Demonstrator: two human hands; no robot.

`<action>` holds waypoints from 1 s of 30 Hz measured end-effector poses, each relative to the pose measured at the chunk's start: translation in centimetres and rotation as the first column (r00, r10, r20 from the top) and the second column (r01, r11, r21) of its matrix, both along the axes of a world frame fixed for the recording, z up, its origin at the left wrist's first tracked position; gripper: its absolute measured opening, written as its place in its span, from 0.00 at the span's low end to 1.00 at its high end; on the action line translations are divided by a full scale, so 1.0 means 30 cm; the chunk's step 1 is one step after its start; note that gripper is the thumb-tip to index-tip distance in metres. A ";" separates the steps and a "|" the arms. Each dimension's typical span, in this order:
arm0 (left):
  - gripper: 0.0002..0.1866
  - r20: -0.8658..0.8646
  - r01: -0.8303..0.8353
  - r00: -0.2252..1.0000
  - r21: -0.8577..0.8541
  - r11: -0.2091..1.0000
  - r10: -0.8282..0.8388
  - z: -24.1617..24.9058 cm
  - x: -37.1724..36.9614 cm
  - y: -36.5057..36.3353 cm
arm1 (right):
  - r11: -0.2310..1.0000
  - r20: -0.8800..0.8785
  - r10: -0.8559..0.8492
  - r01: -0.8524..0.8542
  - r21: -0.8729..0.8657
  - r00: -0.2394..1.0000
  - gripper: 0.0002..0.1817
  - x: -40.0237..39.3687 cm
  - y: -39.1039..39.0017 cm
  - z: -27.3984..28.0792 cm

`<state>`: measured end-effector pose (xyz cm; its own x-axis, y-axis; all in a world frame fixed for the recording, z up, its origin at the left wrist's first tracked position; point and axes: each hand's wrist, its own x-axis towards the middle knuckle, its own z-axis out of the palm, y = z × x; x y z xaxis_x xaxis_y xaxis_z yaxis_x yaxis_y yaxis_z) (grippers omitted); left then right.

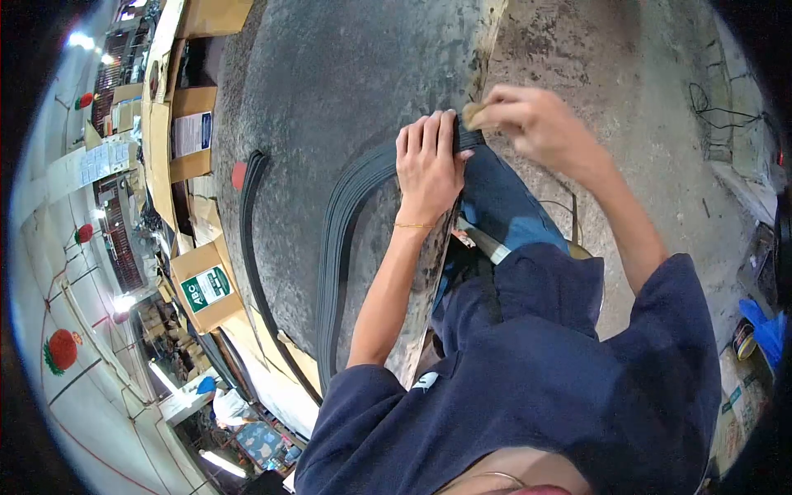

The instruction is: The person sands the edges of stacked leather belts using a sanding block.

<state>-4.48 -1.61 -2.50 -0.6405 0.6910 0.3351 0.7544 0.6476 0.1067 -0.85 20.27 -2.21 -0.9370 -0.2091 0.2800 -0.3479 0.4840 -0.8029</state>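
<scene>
- A navy shirt (528, 379) carried a small white mark, too small to read.
- The left hand (431, 165) gripped a bundle of dark strips (334, 219) near its end, fingers pressed together.
- The right hand (536, 124) pinched a tan piece (473, 115) beside that end; whether the two touched, I could not tell.
- The bundle curved across a worn dark tabletop (330, 82).
- Farther over lay a second strip bundle (249, 198), a red piece (239, 175) beside its tip.
- Beyond, a cardboard box (183, 268) bore a green-and-white label (206, 289) reading "ABC"; its smaller print was illegible.
- Another label (191, 134), white and purple, showed unreadable lines.
</scene>
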 end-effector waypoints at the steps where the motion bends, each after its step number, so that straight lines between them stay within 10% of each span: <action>1: 0.30 0.017 -0.007 1.000 -0.017 1.000 0.007 0.003 0.024 -0.018 | 0.991 0.040 0.005 -0.011 0.131 0.999 0.17 0.023 -0.014 0.046; 5: 0.31 0.010 -0.005 1.000 -0.027 1.000 0.005 -0.005 0.020 -0.022 | 0.923 0.066 -0.095 0.063 0.379 0.993 0.18 0.000 0.026 0.010; 10: 0.30 0.016 -0.005 1.000 -0.037 0.999 0.006 0.006 0.044 -0.035 | 0.987 0.212 -0.111 0.133 -0.091 0.971 0.13 -0.002 -0.025 -0.016; 11: 0.31 0.024 -0.008 1.000 -0.036 0.999 0.009 0.008 0.039 -0.031 | 0.922 0.108 -0.238 0.189 0.337 0.965 0.13 0.020 -0.007 -0.019; 18: 0.30 0.028 -0.015 0.999 -0.026 1.000 0.016 0.021 0.023 -0.007 | 0.992 0.111 -0.126 0.122 0.043 0.986 0.19 0.004 -0.014 0.015; 20: 0.30 0.020 -0.002 1.000 -0.017 1.000 0.002 0.010 0.024 -0.016 | 0.925 0.060 -0.184 0.152 0.349 0.981 0.17 -0.004 0.023 0.000; 24: 0.31 0.045 -0.004 0.999 -0.015 1.000 0.005 0.015 0.025 -0.012 | 0.976 -0.122 -0.046 0.071 0.206 0.991 0.17 0.000 -0.023 0.021; 26: 0.31 0.029 -0.013 0.999 -0.026 1.000 0.013 0.014 0.015 -0.009 | 0.811 -0.063 -0.167 0.173 0.558 0.984 0.14 -0.019 -0.002 0.027; 30: 0.30 0.030 -0.004 1.000 -0.015 1.000 0.005 0.010 0.006 -0.001 | 0.945 -0.083 -0.110 0.130 0.299 0.990 0.13 -0.023 -0.015 0.037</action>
<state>-4.31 -1.65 -2.20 -0.6532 0.6928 0.3056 0.7482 0.6526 0.1198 -1.53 19.81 -1.11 -0.9425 -0.1806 0.2813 -0.3182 0.7425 -0.5894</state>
